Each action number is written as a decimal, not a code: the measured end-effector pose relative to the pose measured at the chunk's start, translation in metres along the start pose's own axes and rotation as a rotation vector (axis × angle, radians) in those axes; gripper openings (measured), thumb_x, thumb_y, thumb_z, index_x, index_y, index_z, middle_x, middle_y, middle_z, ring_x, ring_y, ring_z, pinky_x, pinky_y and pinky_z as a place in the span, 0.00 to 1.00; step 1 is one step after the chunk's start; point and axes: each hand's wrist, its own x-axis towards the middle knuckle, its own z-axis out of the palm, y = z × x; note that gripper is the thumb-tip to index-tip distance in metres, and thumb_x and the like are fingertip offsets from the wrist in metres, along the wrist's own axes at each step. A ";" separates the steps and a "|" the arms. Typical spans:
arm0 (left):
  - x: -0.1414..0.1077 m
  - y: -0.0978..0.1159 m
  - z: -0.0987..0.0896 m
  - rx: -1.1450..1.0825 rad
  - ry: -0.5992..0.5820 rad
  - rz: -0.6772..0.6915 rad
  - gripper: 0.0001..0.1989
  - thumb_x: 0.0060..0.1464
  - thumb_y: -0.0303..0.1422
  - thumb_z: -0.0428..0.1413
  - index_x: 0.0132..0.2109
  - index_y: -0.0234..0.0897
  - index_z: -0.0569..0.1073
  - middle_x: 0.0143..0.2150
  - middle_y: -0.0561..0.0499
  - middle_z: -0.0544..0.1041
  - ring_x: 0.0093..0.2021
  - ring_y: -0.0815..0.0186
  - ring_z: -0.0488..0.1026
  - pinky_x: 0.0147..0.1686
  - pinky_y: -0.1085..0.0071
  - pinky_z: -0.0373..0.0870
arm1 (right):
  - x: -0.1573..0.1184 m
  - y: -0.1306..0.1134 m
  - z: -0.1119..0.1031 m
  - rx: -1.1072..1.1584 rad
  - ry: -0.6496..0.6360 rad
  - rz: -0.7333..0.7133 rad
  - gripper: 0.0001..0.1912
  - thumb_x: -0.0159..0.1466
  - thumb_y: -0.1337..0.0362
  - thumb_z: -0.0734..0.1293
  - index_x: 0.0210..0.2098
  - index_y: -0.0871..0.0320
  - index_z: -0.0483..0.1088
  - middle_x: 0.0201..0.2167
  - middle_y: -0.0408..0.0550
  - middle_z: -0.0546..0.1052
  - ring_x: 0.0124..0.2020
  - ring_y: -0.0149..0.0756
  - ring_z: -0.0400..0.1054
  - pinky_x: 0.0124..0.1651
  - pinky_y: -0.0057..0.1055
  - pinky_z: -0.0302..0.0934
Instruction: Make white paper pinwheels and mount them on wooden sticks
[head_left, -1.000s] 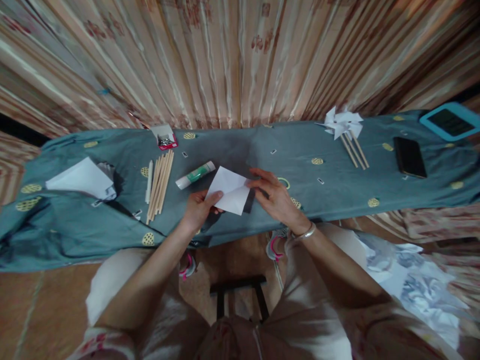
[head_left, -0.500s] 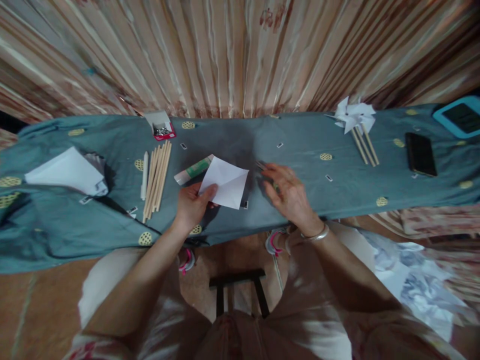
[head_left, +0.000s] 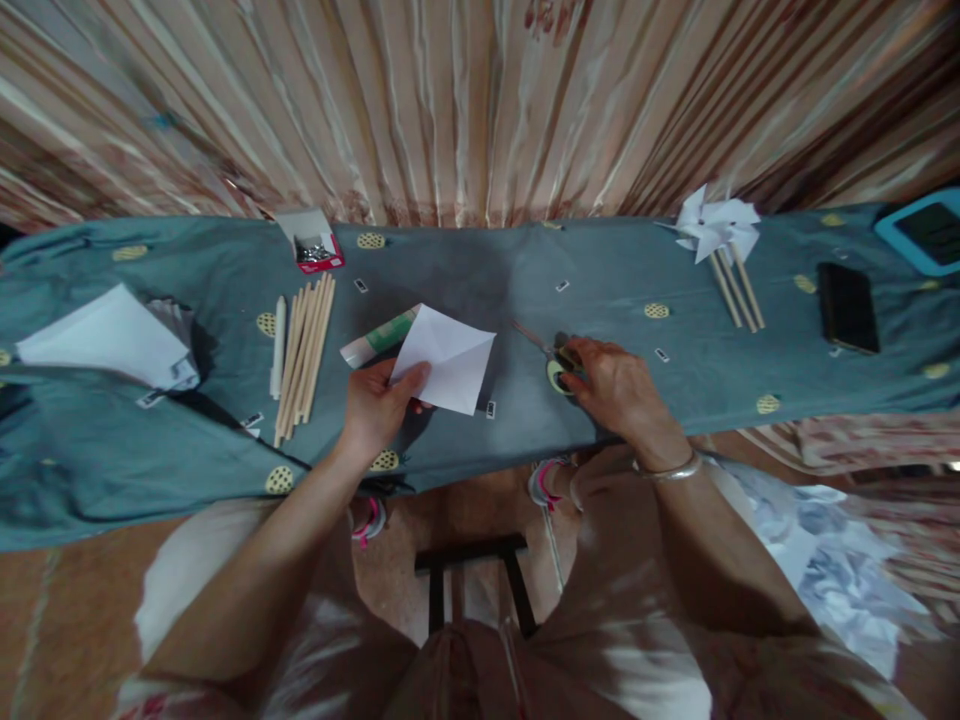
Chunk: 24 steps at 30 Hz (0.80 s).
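Between thumb and fingers, my left hand (head_left: 381, 402) pinches the lower left edge of a white square of paper (head_left: 454, 362) with crease lines. Behind the paper's left side lies a green and white glue stick (head_left: 379, 336), partly covered by it. My right hand (head_left: 619, 392) has its fingers closed round the handles of a pair of scissors (head_left: 561, 374). Their blades point left toward the paper and do not touch it.
Wooden sticks (head_left: 306, 360) and a white pen-like stick (head_left: 278, 350) lie left. Behind stands an open box of metal pins (head_left: 313, 246); further left, stacked paper (head_left: 105, 335). Paper pinwheels (head_left: 720, 228), a phone (head_left: 847, 308) and a blue-framed tablet (head_left: 924, 232) lie right. Crumpled paper (head_left: 840, 570) sits below.
My right hand has shifted right and its fingers now grip the scissors' handles, which show more clearly. My left hand keeps hold of the paper, almost unmoved. The view has shifted slightly.
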 end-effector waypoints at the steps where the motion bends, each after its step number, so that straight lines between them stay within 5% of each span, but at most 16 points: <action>1: 0.000 0.000 0.001 -0.001 -0.003 -0.003 0.13 0.50 0.40 0.61 0.24 0.36 0.73 0.17 0.53 0.72 0.16 0.71 0.65 0.15 0.76 0.62 | 0.001 -0.001 -0.001 -0.001 -0.013 0.016 0.15 0.60 0.67 0.68 0.47 0.59 0.74 0.38 0.58 0.82 0.38 0.50 0.75 0.40 0.40 0.66; 6: 0.001 0.003 0.000 -0.034 0.001 -0.020 0.12 0.49 0.39 0.61 0.25 0.35 0.74 0.17 0.52 0.72 0.15 0.71 0.65 0.14 0.75 0.64 | 0.002 -0.011 -0.004 0.154 -0.002 0.153 0.12 0.59 0.67 0.69 0.44 0.57 0.74 0.35 0.53 0.82 0.35 0.47 0.77 0.39 0.39 0.67; 10: 0.004 0.006 -0.003 -0.075 0.062 0.008 0.11 0.47 0.39 0.62 0.28 0.35 0.76 0.19 0.52 0.74 0.17 0.70 0.67 0.14 0.75 0.65 | 0.006 -0.020 0.002 0.773 0.031 0.267 0.11 0.55 0.61 0.73 0.37 0.56 0.74 0.32 0.46 0.81 0.33 0.39 0.77 0.39 0.35 0.69; 15: 0.010 0.010 -0.007 -0.147 0.147 0.040 0.11 0.44 0.39 0.64 0.29 0.34 0.77 0.25 0.51 0.76 0.22 0.68 0.70 0.16 0.74 0.70 | 0.010 -0.037 0.009 1.477 -0.202 0.409 0.29 0.41 0.53 0.82 0.39 0.56 0.75 0.30 0.43 0.81 0.31 0.32 0.75 0.35 0.28 0.69; 19: 0.011 0.013 -0.010 -0.165 0.163 0.053 0.12 0.45 0.40 0.64 0.29 0.33 0.78 0.25 0.51 0.75 0.23 0.68 0.71 0.18 0.74 0.71 | 0.005 -0.057 0.007 1.627 -0.291 0.457 0.26 0.45 0.49 0.81 0.39 0.56 0.77 0.28 0.42 0.80 0.26 0.26 0.70 0.25 0.21 0.61; 24: 0.006 0.014 -0.004 -0.173 0.106 0.025 0.10 0.47 0.38 0.65 0.30 0.34 0.78 0.25 0.51 0.78 0.22 0.69 0.72 0.18 0.75 0.71 | 0.005 -0.080 0.011 1.775 -0.274 0.458 0.26 0.47 0.50 0.80 0.39 0.56 0.76 0.29 0.42 0.79 0.28 0.25 0.69 0.27 0.22 0.61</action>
